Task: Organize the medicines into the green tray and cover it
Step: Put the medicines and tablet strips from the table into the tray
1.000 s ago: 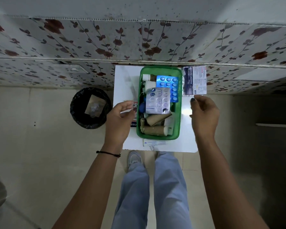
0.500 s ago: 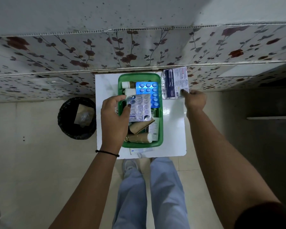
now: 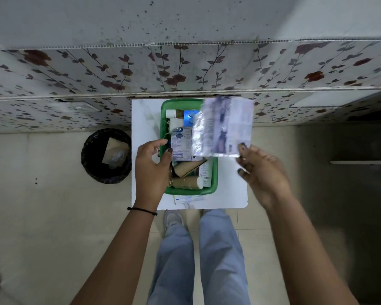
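- While the right hand [image 3: 263, 172] pinches a blurred silver-and-white medicine strip pack [image 3: 226, 126] by its near right corner between thumb and fingers, the pack hangs above the far right part of the green plastic tray [image 3: 215, 170], covering that rim.
- Left hand [image 3: 152, 166]: fingers half curled, thumb tip touching a white-and-blue blister pack [image 3: 182, 144] lying on top of the tray's contents; cannot tell if it grips the pack or just rests against it.
- Tray sits on a small white tabletop [image 3: 229, 194], pushed against the floral-patterned wall panel [image 3: 185, 71].
- Inside the tray: a white-capped brown bottle [image 3: 174, 113] at the far end, a bright blue pill strip [image 3: 189, 116] beside it, 2 brown paper-wrapped rolls [image 3: 185, 182] at the near end.
- 1 flat white packet [image 3: 189, 198] lies on the tabletop, just outside the tray's near rim.
- Black round waste bin [image 3: 107, 156] stands on the floor, left of the table.
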